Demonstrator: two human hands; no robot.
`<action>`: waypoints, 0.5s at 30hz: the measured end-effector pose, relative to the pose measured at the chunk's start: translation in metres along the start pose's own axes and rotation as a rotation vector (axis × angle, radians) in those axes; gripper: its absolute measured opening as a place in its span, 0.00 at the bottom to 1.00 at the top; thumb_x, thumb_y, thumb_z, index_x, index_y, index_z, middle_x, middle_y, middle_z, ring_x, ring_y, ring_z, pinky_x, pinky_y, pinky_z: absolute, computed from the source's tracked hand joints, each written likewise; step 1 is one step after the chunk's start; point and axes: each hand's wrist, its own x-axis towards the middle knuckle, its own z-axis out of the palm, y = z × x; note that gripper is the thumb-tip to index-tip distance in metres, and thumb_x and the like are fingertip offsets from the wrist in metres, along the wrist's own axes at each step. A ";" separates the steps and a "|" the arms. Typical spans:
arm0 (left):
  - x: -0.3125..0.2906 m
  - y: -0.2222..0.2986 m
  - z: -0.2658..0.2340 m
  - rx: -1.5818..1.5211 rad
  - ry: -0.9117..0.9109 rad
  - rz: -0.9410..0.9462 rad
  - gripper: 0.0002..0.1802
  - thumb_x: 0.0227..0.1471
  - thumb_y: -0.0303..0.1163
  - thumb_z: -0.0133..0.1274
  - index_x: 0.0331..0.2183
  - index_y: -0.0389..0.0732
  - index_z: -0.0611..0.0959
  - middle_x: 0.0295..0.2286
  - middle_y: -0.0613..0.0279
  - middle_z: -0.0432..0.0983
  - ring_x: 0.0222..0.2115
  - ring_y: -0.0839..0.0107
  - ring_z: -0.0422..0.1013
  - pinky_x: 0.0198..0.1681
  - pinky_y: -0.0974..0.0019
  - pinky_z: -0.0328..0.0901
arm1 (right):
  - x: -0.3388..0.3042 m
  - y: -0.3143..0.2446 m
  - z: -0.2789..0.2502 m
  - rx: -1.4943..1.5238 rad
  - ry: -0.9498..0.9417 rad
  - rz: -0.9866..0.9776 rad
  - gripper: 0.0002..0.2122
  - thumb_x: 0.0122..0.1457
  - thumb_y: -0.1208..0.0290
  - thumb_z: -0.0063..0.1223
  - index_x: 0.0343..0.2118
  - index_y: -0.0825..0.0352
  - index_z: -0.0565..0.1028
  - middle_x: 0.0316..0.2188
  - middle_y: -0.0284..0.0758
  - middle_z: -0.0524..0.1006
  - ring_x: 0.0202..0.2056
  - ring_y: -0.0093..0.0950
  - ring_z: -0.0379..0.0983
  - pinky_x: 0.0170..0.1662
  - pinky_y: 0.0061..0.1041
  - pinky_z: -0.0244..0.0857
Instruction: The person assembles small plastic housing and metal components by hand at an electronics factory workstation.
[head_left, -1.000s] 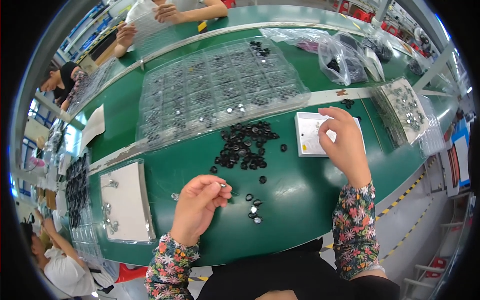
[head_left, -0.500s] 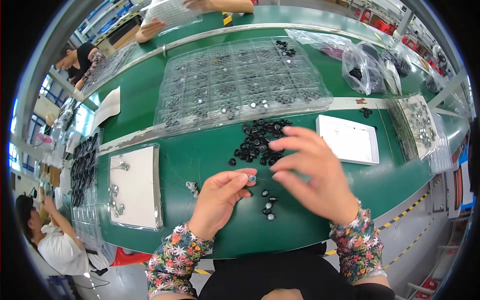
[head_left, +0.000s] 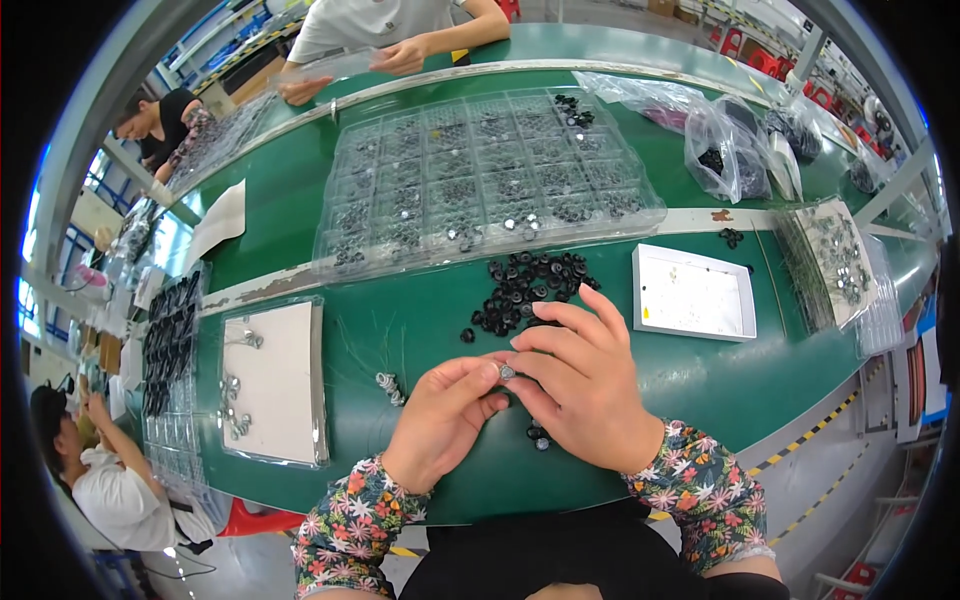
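Note:
My left hand point(head_left: 440, 415) pinches a small round silver part point(head_left: 507, 372) between thumb and fingertips. My right hand point(head_left: 590, 390) meets it there, thumb and forefinger closed at the same part while the other fingers are raised. What kind of part it is, I cannot make out. Just beyond my hands lies a loose pile of small black round parts point(head_left: 530, 285). Black pieces with silver tops point(head_left: 540, 438) lie below my right hand, partly hidden by it. Left of my left hand is a little bunch of silver parts with thin wires point(head_left: 390, 387).
A clear compartment tray point(head_left: 480, 180) of small parts spans the table's far side. A white box point(head_left: 690, 290) stands at right, near a wired stack point(head_left: 835, 260). A bagged pale board point(head_left: 275, 385) lies at left. Across the table, a person's hands point(head_left: 400, 57) hold clear plastic.
My right hand has come down and left to meet my left hand at the silver part. It now covers some of the black pieces. The person opposite has lowered the clear plastic.

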 end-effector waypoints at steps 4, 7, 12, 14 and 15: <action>0.000 0.000 0.004 0.018 -0.008 0.033 0.10 0.58 0.29 0.48 0.40 0.37 0.80 0.45 0.57 0.74 0.39 0.75 0.70 0.39 0.70 0.66 | 0.001 0.003 -0.001 -0.049 0.079 -0.070 0.10 0.42 0.75 0.60 0.30 0.63 0.76 0.39 0.32 0.73 0.49 0.35 0.67 0.58 0.49 0.52; 0.008 0.010 0.006 0.403 0.157 0.275 0.14 0.57 0.26 0.49 0.45 0.38 0.79 0.40 0.58 0.76 0.35 0.75 0.72 0.34 0.74 0.67 | 0.003 0.019 -0.016 -0.089 0.126 -0.018 0.12 0.40 0.75 0.62 0.29 0.62 0.74 0.43 0.32 0.74 0.50 0.36 0.67 0.58 0.48 0.52; 0.020 0.024 0.008 1.401 0.214 0.676 0.08 0.45 0.21 0.57 0.32 0.37 0.83 0.30 0.58 0.77 0.28 0.68 0.73 0.33 0.70 0.67 | 0.000 0.040 -0.037 -0.045 0.233 0.165 0.10 0.40 0.80 0.63 0.28 0.63 0.76 0.44 0.33 0.74 0.49 0.37 0.69 0.57 0.44 0.56; 0.031 0.019 0.005 1.602 0.083 0.806 0.07 0.43 0.21 0.58 0.30 0.38 0.82 0.28 0.57 0.76 0.29 0.60 0.72 0.33 0.64 0.67 | 0.000 0.040 -0.036 -0.021 0.224 0.169 0.10 0.40 0.80 0.63 0.28 0.63 0.76 0.45 0.33 0.74 0.49 0.37 0.69 0.57 0.44 0.56; 0.036 0.015 0.007 1.648 0.034 0.815 0.08 0.42 0.22 0.59 0.30 0.38 0.82 0.27 0.58 0.75 0.29 0.61 0.72 0.33 0.64 0.67 | 0.000 0.040 -0.035 -0.002 0.217 0.174 0.10 0.40 0.79 0.63 0.28 0.62 0.76 0.45 0.33 0.74 0.49 0.37 0.69 0.57 0.44 0.56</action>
